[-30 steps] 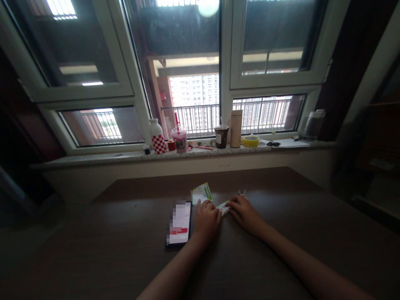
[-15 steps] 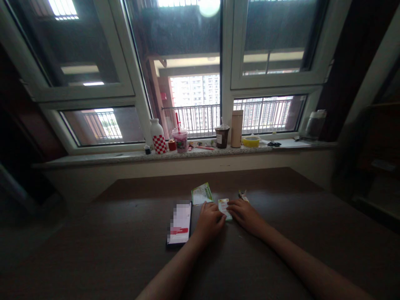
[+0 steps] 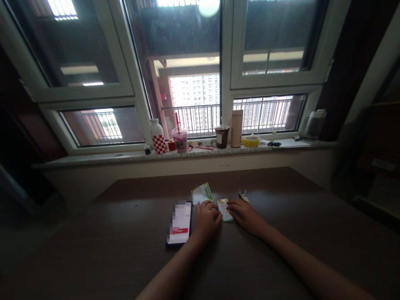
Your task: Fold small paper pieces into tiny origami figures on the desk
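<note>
A small white card with green edges [image 3: 223, 206] lies flat on the table between my hands. My right hand [image 3: 245, 214] rests beside it, fingers stretched out and their tips on its right edge. At the card's left edge is my left hand [image 3: 208, 217], its fingers somewhat bent and apart, the thumb side close to the card. Just beyond the left fingers lies a green and white paper packet [image 3: 202, 193], its near edge partly hidden by them. A phone [image 3: 180, 227] with a lit screen sits left of my left hand. Behind my right hand is a small crumpled scrap [image 3: 243, 196].
The dark brown table [image 3: 103, 233] reaches toward the windowsill [image 3: 200, 153]. On the sill stand a checkered bottle [image 3: 158, 137], a pink cup with a straw [image 3: 179, 139], a brown drink cup [image 3: 222, 136], a beige flask [image 3: 236, 129], a yellow tape roll [image 3: 251, 142] and black scissors [image 3: 274, 144].
My left hand has shifted slightly left, and more of the card's near left part shows. The card looks slightly turned. My right hand stays nearly still.
</note>
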Action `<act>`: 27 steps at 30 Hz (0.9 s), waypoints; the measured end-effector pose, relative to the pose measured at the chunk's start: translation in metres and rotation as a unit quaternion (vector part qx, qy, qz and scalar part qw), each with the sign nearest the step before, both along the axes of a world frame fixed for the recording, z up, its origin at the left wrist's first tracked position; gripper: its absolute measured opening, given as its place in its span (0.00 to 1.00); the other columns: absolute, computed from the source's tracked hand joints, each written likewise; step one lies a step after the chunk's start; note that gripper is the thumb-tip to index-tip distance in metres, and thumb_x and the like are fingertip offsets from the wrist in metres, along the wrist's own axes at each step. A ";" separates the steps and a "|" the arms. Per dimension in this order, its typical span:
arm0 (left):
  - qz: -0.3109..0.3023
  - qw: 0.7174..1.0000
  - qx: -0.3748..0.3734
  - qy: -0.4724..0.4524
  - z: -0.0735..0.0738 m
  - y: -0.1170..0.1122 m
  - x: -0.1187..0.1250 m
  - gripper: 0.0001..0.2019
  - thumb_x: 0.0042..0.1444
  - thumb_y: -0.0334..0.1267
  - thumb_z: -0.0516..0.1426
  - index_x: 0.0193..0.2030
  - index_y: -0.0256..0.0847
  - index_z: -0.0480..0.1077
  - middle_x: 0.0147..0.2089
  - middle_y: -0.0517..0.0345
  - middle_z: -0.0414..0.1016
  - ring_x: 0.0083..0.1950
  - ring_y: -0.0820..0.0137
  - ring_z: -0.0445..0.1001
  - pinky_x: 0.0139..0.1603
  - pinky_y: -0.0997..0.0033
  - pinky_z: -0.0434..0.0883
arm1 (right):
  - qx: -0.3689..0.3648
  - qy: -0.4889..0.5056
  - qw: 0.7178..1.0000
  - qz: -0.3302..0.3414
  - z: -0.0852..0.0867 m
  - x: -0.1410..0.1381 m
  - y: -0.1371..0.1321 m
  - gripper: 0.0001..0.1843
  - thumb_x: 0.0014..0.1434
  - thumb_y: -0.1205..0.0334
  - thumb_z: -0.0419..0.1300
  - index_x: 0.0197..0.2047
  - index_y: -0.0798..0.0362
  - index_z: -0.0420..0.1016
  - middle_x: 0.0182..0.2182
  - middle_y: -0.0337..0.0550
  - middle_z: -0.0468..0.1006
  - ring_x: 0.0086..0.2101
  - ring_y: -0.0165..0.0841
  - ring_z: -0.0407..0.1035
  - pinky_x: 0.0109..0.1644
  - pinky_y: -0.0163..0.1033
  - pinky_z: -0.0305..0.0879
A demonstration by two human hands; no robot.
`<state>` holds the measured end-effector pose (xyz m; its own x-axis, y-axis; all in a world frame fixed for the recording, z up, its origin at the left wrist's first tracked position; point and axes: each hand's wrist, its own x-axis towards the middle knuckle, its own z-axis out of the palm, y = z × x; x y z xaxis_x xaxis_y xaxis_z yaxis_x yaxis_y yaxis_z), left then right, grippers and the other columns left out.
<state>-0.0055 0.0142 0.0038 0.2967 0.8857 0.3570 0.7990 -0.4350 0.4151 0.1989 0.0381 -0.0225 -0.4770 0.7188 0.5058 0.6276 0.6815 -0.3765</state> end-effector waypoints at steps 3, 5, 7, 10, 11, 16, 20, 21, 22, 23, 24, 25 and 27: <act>-0.005 1.000 -0.003 -0.004 0.000 0.000 -0.001 0.08 0.58 0.38 0.57 0.36 0.47 0.79 0.48 0.59 0.78 0.60 0.59 0.64 0.69 0.43 0.47 | -0.002 0.000 1.000 0.008 0.000 0.000 0.000 0.13 0.65 0.64 0.53 0.49 0.51 0.76 0.50 0.49 0.75 0.51 0.38 0.68 0.58 0.46 0.64; 0.000 1.000 -0.003 -0.003 -0.001 0.000 -0.001 0.07 0.58 0.38 0.57 0.37 0.47 0.79 0.49 0.59 0.77 0.61 0.59 0.63 0.69 0.42 0.46 | -0.003 -0.003 1.000 0.010 0.000 0.000 0.000 0.14 0.65 0.64 0.52 0.50 0.50 0.76 0.50 0.50 0.75 0.51 0.39 0.68 0.58 0.47 0.64; 0.011 1.000 0.003 0.002 -0.002 0.000 -0.001 0.07 0.58 0.38 0.57 0.38 0.47 0.78 0.50 0.58 0.76 0.61 0.58 0.62 0.68 0.40 0.45 | -0.005 -0.008 1.000 0.010 0.001 -0.001 0.000 0.14 0.65 0.63 0.52 0.50 0.50 0.76 0.51 0.50 0.75 0.52 0.39 0.68 0.58 0.47 0.64; 0.027 0.999 0.014 0.014 -0.003 0.000 -0.001 0.07 0.57 0.38 0.58 0.40 0.47 0.77 0.52 0.58 0.75 0.61 0.58 0.61 0.68 0.39 0.45 | -0.009 -0.011 1.000 0.009 0.002 -0.001 -0.001 0.14 0.65 0.63 0.53 0.50 0.50 0.77 0.51 0.50 0.75 0.52 0.39 0.68 0.59 0.48 0.64; 0.030 0.999 0.014 0.019 -0.004 0.000 0.000 0.07 0.57 0.38 0.58 0.40 0.47 0.77 0.53 0.57 0.74 0.62 0.58 0.61 0.68 0.39 0.46 | -0.010 -0.010 1.000 0.009 0.002 -0.002 -0.001 0.14 0.65 0.63 0.53 0.50 0.50 0.77 0.51 0.50 0.75 0.52 0.39 0.68 0.59 0.48 0.64; 0.051 0.998 0.014 0.035 -0.004 -0.001 0.000 0.08 0.59 0.40 0.57 0.41 0.48 0.77 0.55 0.56 0.73 0.63 0.55 0.60 0.66 0.35 0.45 | -0.013 -0.006 1.000 0.014 -0.001 -0.001 0.001 0.15 0.65 0.63 0.53 0.51 0.50 0.76 0.53 0.49 0.74 0.54 0.39 0.67 0.60 0.48 0.64; 0.050 0.998 0.008 0.041 -0.002 -0.003 0.001 0.08 0.59 0.40 0.56 0.41 0.49 0.77 0.55 0.56 0.73 0.64 0.55 0.59 0.66 0.34 0.44 | -0.014 -0.001 1.000 0.017 -0.002 -0.001 0.001 0.15 0.66 0.62 0.52 0.51 0.49 0.76 0.54 0.49 0.74 0.55 0.39 0.66 0.61 0.48 0.62; 0.051 0.998 0.006 0.041 -0.001 -0.003 0.001 0.08 0.59 0.40 0.56 0.41 0.50 0.78 0.55 0.56 0.73 0.64 0.55 0.59 0.66 0.34 0.44 | -0.015 -0.001 1.000 0.017 -0.002 -0.002 0.001 0.15 0.66 0.62 0.52 0.51 0.49 0.76 0.55 0.48 0.74 0.55 0.39 0.66 0.61 0.48 0.62; 0.053 0.998 0.006 0.040 -0.001 -0.002 0.001 0.09 0.59 0.40 0.56 0.41 0.50 0.78 0.55 0.56 0.73 0.64 0.55 0.59 0.67 0.34 0.44 | -0.016 -0.003 1.000 0.016 -0.001 -0.002 0.001 0.15 0.66 0.62 0.52 0.51 0.49 0.76 0.55 0.48 0.74 0.55 0.39 0.66 0.62 0.49 0.62; 0.053 0.998 0.005 0.039 -0.001 -0.002 0.001 0.09 0.59 0.40 0.56 0.41 0.50 0.78 0.55 0.56 0.73 0.64 0.55 0.59 0.67 0.34 0.44 | -0.018 -0.005 1.000 0.016 0.000 -0.002 0.000 0.15 0.66 0.62 0.52 0.51 0.49 0.76 0.55 0.48 0.74 0.56 0.39 0.66 0.62 0.49 0.62; 0.054 0.998 0.006 0.038 -0.002 -0.002 0.001 0.09 0.59 0.40 0.56 0.42 0.50 0.78 0.55 0.56 0.73 0.64 0.55 0.59 0.67 0.34 0.44 | -0.020 -0.007 1.000 0.015 0.000 -0.002 0.000 0.15 0.66 0.62 0.52 0.51 0.50 0.76 0.55 0.48 0.74 0.56 0.38 0.66 0.62 0.48 0.61; 0.055 0.998 0.006 0.038 -0.002 -0.001 0.001 0.09 0.59 0.40 0.56 0.42 0.50 0.78 0.55 0.56 0.73 0.64 0.55 0.59 0.67 0.34 0.44 | -0.021 -0.010 1.000 0.016 0.001 -0.002 0.000 0.15 0.66 0.62 0.52 0.51 0.50 0.76 0.55 0.48 0.74 0.56 0.38 0.66 0.62 0.48 0.61; 0.056 0.998 0.007 0.037 -0.003 0.000 0.001 0.09 0.59 0.40 0.57 0.41 0.50 0.78 0.55 0.56 0.73 0.63 0.55 0.59 0.66 0.34 0.44 | -0.023 -0.014 0.999 0.017 0.002 -0.002 -0.001 0.15 0.66 0.62 0.52 0.51 0.50 0.76 0.55 0.48 0.74 0.56 0.38 0.66 0.62 0.48 0.61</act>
